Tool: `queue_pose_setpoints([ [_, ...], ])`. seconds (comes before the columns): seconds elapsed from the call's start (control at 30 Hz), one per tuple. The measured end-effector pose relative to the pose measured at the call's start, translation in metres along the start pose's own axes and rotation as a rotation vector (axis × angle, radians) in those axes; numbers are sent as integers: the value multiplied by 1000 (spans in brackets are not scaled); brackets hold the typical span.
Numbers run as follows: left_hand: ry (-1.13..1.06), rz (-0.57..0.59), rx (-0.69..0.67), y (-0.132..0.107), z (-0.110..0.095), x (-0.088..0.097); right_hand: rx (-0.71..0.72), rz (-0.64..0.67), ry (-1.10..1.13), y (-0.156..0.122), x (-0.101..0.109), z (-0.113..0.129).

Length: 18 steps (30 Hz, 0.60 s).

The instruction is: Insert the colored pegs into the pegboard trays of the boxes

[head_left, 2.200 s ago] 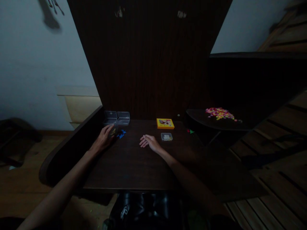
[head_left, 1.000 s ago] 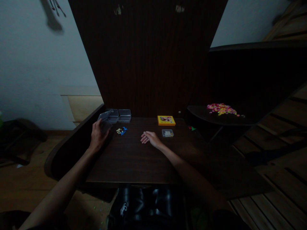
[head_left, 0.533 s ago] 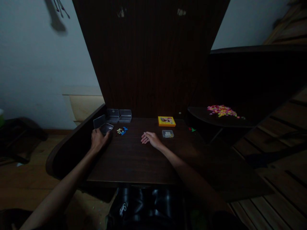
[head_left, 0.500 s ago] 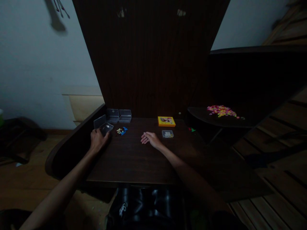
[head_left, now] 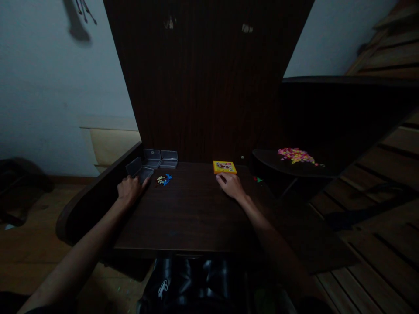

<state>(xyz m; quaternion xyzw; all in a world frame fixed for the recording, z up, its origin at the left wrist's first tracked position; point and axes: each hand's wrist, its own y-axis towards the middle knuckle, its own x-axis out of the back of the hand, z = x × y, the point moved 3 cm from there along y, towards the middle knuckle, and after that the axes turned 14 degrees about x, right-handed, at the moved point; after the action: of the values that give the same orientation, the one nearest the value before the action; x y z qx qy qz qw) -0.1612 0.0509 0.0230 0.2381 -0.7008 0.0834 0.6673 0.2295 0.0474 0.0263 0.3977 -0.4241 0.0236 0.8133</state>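
Note:
My left hand [head_left: 129, 189] is closed on the near edge of an open clear plastic box [head_left: 146, 173], thumb along its right side and fingers at its left. Just right of that box lies a small heap of blue, cream and brown pieces [head_left: 164, 179]. My right hand [head_left: 231, 185] is right in front of a yellow box [head_left: 224, 166] with a printed picture on top. Its fingers are curled downward, and it covers the spot where a small clear case lay. Whatever those fingers hold is hidden.
Two more open clear boxes, a left one [head_left: 152, 158] and a right one [head_left: 169, 159], stand against the back panel. Small red and green pieces [head_left: 258, 179] lie at the right. Many pink and yellow bits [head_left: 296, 155] are piled on a side shelf [head_left: 268, 159].
My right hand has moved right from the middle of the table onto the small clear case, and its fingers have curled. My left hand stays at the open box. The view has shifted slightly.

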Motion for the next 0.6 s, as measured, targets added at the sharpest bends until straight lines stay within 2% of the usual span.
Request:
queue_pose_setpoints([
  [0.1, 7, 32, 10, 3, -1, -2, -3, 72, -147, -11, 16, -17],
  [0.2, -15, 38, 0, 4, -3, -2, 14, 145, -199, -19, 23, -27],
  [0.43, -36, 71, -39, 11, -5, -2, -26, 375, -169, -26, 14, -37],
  [0.6, -70, -27, -120, -1, -14, 3, 6, 383, -166, -29, 10, -31],
])
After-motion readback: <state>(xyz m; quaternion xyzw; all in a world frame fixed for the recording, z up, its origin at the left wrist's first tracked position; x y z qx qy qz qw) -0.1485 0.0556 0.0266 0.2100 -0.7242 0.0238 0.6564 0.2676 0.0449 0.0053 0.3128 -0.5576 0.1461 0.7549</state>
